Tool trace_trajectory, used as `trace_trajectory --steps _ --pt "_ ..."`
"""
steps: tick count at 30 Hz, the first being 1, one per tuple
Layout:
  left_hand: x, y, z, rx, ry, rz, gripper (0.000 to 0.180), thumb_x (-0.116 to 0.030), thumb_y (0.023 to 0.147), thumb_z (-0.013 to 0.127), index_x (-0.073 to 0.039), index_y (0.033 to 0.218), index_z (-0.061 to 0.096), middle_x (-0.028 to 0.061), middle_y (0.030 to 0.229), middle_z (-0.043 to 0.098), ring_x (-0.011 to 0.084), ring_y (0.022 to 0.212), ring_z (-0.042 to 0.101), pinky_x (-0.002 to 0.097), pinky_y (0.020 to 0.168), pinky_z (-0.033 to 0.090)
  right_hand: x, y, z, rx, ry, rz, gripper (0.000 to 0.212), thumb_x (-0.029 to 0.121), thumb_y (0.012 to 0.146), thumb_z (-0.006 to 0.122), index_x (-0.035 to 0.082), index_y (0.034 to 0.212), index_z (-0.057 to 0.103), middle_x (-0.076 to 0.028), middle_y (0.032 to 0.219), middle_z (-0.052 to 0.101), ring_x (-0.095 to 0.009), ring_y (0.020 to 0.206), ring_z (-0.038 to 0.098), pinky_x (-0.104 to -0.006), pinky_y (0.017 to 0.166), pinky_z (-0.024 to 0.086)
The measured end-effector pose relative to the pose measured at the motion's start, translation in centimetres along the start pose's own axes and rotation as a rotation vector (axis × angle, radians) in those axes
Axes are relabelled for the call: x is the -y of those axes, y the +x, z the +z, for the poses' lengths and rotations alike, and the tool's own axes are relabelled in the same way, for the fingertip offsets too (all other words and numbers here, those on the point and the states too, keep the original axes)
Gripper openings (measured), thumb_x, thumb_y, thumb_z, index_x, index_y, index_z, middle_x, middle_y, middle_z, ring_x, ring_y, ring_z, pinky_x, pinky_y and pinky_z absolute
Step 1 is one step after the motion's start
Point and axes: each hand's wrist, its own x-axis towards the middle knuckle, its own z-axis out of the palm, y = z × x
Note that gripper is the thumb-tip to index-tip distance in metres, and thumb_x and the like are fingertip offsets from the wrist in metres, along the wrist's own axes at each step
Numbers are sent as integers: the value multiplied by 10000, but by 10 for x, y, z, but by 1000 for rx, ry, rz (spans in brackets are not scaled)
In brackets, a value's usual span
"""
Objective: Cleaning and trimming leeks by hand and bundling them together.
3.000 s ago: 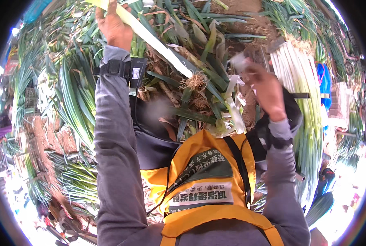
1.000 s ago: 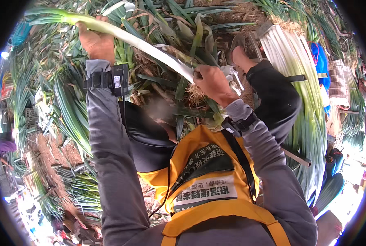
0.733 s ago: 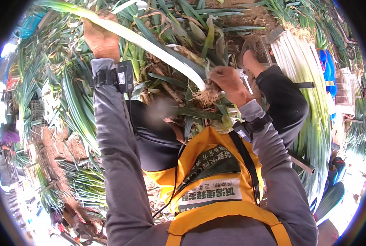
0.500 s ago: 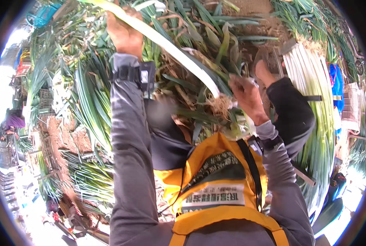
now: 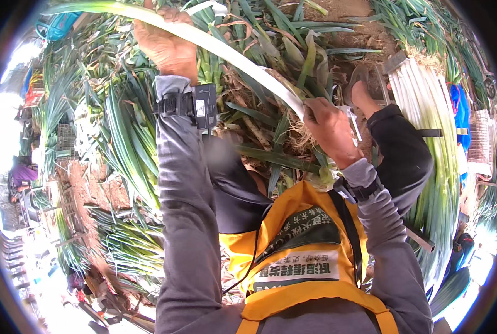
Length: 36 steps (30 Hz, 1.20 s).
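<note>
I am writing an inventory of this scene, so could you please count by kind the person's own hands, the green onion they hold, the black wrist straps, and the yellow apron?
Left hand and right hand: 2 hands
Held green onion: 1
Left wrist strap and right wrist strap: 2 black straps
Yellow apron: 1
Total: 6

1. A turquoise plastic basket (image 5: 61, 26) sits at the upper left — near the rim of the view.
2. A bright blue cloth-like bundle (image 5: 460, 111) shows at the right, near a pale lattice-sided crate (image 5: 482, 142).
3. Reddish-brown bare soil (image 5: 108, 190) lies at the left — near a grey mesh crate (image 5: 66, 137).
</note>
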Motion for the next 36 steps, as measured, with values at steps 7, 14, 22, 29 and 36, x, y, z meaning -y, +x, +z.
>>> trace_trajectory --steps 7,14,22,29,36 --pt "12 -30 100 394 -154 32 502 -256 1043 427 5 1467 363 67 863 551 136 660 537 292 562 487 11 -28 -18 -119 181 3 182 -4 832 645 2 1012 620 -156 889 629 -317 733 666 -359 635 526" --pt "13 -22 134 904 -39 -260 530 -307 1078 297 -31 1527 243 88 925 518 199 652 577 359 581 515 10 -54 -4 2 363 126 207 -46 824 621 -7 1024 582 -128 891 610 -259 691 638 -329 631 511" --pt "4 -28 127 843 -292 -368 346 -230 1007 471 -39 1296 455 53 818 559 168 627 573 307 558 504 11 -53 -8 81 685 462 69 28 916 579 -15 971 580 -71 728 599 -137 615 589 -296 580 480" --pt "5 -37 114 460 -193 -252 299 -194 900 648 22 1100 599 -17 690 550 71 526 542 218 540 487 -28 -45 -5 -5 920 695 224 175 959 576 -44 970 622 -54 689 618 -116 572 588 -253 521 461" --pt "-2 -18 55 265 -5 -99 319 -236 892 636 -16 1122 612 11 690 526 100 534 517 254 508 473 -57 -43 -15 -14 143 99 324 171 947 646 -16 1205 590 -117 1122 649 -135 579 618 -289 575 532"
